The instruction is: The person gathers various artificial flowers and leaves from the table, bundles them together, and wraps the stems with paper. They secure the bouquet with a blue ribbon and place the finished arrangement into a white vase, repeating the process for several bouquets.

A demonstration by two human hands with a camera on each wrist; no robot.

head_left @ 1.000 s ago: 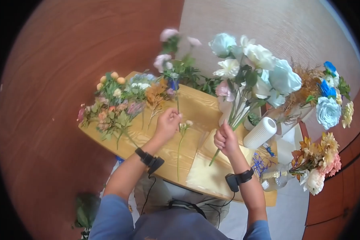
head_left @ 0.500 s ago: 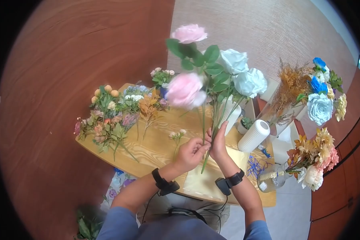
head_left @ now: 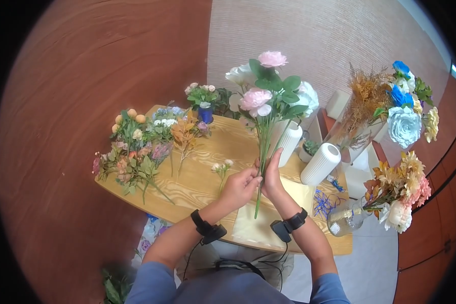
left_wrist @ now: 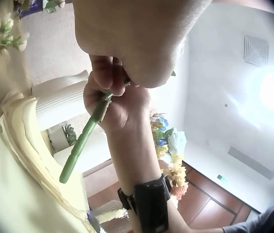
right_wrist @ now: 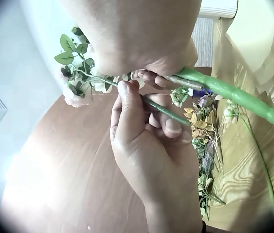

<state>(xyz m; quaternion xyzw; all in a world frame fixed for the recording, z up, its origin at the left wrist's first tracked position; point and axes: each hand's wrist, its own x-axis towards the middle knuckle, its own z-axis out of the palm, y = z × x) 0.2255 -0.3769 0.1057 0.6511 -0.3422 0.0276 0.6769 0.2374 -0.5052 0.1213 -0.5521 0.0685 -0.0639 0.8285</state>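
A bunch of artificial flowers, with pink blooms (head_left: pixel 256 101) in front and pale blue and white ones behind, stands upright over the table. Around its stems the right hand (head_left: pixel 273 177) is wrapped, thumb raised. Pressed close beside it, the left hand (head_left: pixel 241 188) pinches a stem; in the right wrist view this thin green stem (right_wrist: pixel 163 110) lies between thumb and fingers of the left hand (right_wrist: pixel 146 141). A thick green stem end (left_wrist: pixel 81 148) sticks out below the hands in the left wrist view.
White ribbed vases (head_left: pixel 321 164) stand right of the hands, near a small potted plant (head_left: pixel 310 147). Mixed flowers (head_left: pixel 137 157) lie at the table's left. Cream paper (head_left: pixel 248 228) lies under the hands; a glass vase (head_left: pixel 343 222) with flowers is at the right edge.
The left hand has come right to meet the right hand, bringing the pink flowers against the pale bunch. Over the last half second the pink blooms have moved right, in front of the bunch.
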